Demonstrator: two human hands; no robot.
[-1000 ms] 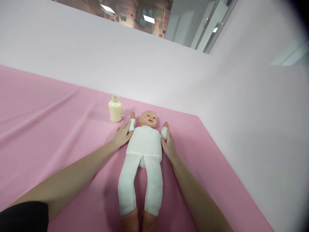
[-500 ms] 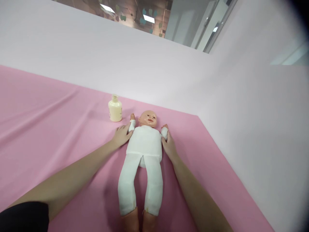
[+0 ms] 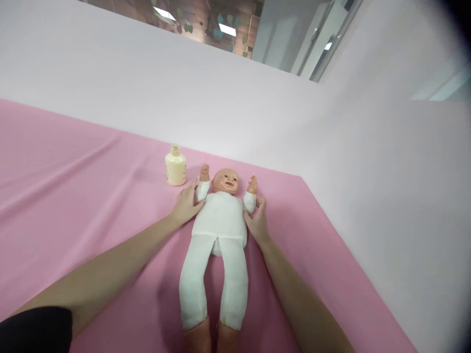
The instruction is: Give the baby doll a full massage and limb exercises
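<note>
The doll (image 3: pixel 220 215) lies on its back on the pink sheet (image 3: pixel 91 166), its head (image 3: pixel 225 181) toward the white wall (image 3: pixel 206 113) and its feet toward the person. Both its arms are bent up beside the head, the arm (image 3: pixel 203 190) nearer the bottle and the other arm (image 3: pixel 249 202) alike in white sleeves. The left hand (image 3: pixel 190 202) has the first of these between thumb and fingers; the right hand (image 3: pixel 257 215) has the second in a narrow, light-looking curl. How firmly either one presses cannot be told.

The soft sleeves look likely to shift under the fingers, so a loose hold could let an arm slip out and drop back. Pulling harder on one side than the other might twist the trunk or slide the whole doll across the sheet, since nothing visible pins its legs (image 3: pixel 194 289). Too much force at the shoulders could strain the joints, which the shirt hides.

The bottle (image 3: pixel 175 169) stands upright just beyond the left hand, apart from the fingers. A wide outward sweep on that side could knock it over; it looks fairly tall for its base. Farther off, the sheet has long creases, and if it bunched, both doll and bottle could be dragged along.
</note>
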